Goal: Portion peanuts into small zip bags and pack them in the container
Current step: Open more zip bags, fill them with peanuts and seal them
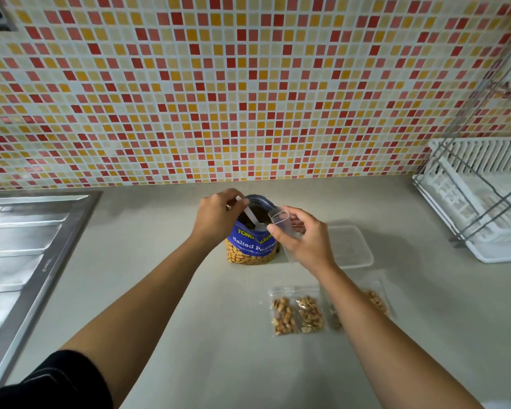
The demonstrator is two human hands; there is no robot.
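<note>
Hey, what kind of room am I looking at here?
Most likely a home kitchen: a steel sink drainboard on the left, a mosaic-tiled backsplash behind, and a white dish rack on the right.

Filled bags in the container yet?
No, the filled bags lie on the counter, apart from the container and nearer the person.

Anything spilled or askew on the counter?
Nothing stands out: the peanut bag stands upright, the filled zip bags lie flat in a row, and no loose peanuts show on the counter.
</note>
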